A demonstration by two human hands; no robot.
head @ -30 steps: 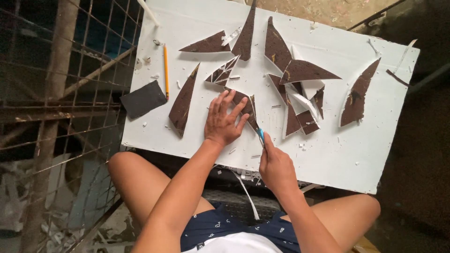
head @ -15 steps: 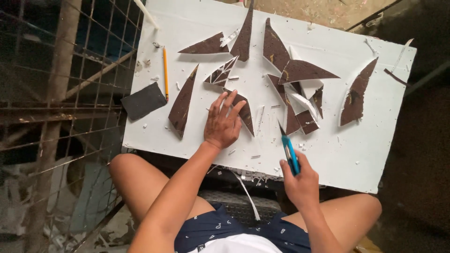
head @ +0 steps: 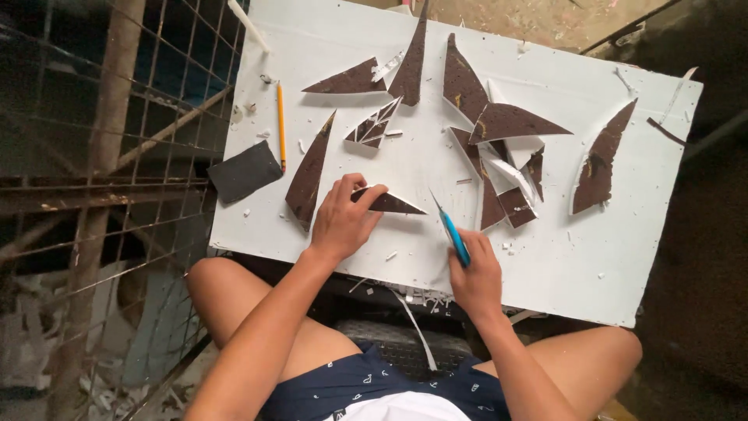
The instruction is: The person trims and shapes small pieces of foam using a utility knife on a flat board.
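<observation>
Now a cut shard is pinched up off the board

Nearest, the right hand (head: 477, 274) is closed around a blue utility knife (head: 452, 234), blade aimed up-left over bare board, close to the white board's (head: 623, 265) near edge. Just left, the left hand (head: 340, 218) pinches the blunt end of a small brown triangular shard (head: 393, 204) between thumb and fingers; half a second ago that hand lay flat, fingers spread, pressing a larger piece. The knife has moved in closer to the shard. Open white surface lies to the right of the knife. Farther off sit a long brown sliver (head: 310, 173), a grey sanding block (head: 244, 171) overhanging the left edge, a yellow pencil (head: 280, 125), and more brown shards (head: 499, 148) clustered toward the far edge
</observation>
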